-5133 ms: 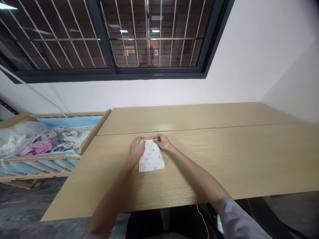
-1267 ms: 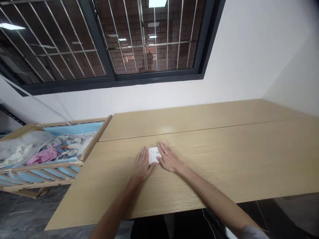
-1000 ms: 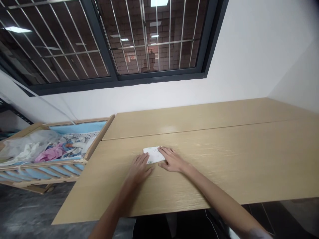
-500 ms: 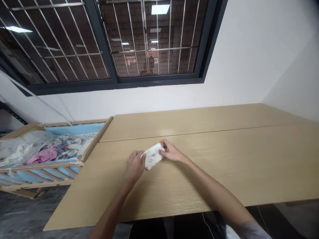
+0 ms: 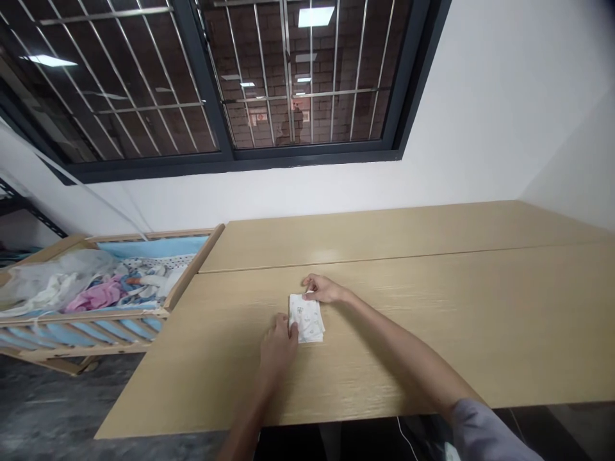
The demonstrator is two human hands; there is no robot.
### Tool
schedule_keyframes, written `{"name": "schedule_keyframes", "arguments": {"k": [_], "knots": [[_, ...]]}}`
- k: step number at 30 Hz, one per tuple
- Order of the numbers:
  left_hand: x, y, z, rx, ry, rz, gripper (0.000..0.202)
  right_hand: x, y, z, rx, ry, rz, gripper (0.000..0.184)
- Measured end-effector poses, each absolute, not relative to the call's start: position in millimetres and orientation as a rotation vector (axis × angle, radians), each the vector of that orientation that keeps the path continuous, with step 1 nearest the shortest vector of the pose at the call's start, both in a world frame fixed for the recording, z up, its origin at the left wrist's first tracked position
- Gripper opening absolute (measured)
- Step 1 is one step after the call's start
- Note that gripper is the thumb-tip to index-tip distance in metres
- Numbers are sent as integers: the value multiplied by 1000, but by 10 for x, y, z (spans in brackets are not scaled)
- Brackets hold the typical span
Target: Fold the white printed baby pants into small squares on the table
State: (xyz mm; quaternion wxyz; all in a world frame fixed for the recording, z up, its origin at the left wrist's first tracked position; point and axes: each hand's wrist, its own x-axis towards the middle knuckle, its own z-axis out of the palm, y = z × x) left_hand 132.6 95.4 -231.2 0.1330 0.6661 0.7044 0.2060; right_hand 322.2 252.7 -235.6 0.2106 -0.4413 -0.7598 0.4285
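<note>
A small white folded cloth (image 5: 306, 320) with a faint printed pattern lies on the light wooden table, roughly a rectangle with its layers showing at the lower right. My right hand (image 5: 323, 289) pinches its top edge between thumb and fingers. At the left edge, my left hand (image 5: 279, 346) has its thumb on top of the cloth and its fingers along the side, gripping the border. Parts of the fingers of both hands are hidden.
The wooden tabletop (image 5: 432, 307) has a seam running across it. A wooden crib (image 5: 189, 275) with blue lining stands at the left, holding a pink cloth (image 5: 98, 294) and other fabrics. Behind the table are a white wall (image 5: 312, 189) and a barred window (image 5: 307, 153).
The cloth has gone from tilted between my hands to lying straight on the table, a little lower and to the right. My left hand has moved right and towards me.
</note>
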Motion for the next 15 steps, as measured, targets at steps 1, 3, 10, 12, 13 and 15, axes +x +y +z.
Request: {"name": "schedule_keyframes", "arguments": {"k": [1,3,10,12,13,15], "knots": [[1339,949,-2288,1942,2065,573,22,3220,2525,-2368,-1232,-2124,1179,47],[1367,921,-2218,1973,2113,523,24,3225,2474,-2317,-1247,-2139,1158,44],[1609,415,-2189,2467,2163,670,57,3241,1808,-1829,-669,-2676,402,53],[1696,245,-2343,2632,2052,680,58,3233,1617,-1843,-412,-2790,394,61],[1734,182,-2430,2661,2014,658,57,3230,1547,-1890,-312,-2817,404,64],[1793,102,-2582,2650,1995,602,54,3226,1460,-2030,-194,-2842,423,66]]}}
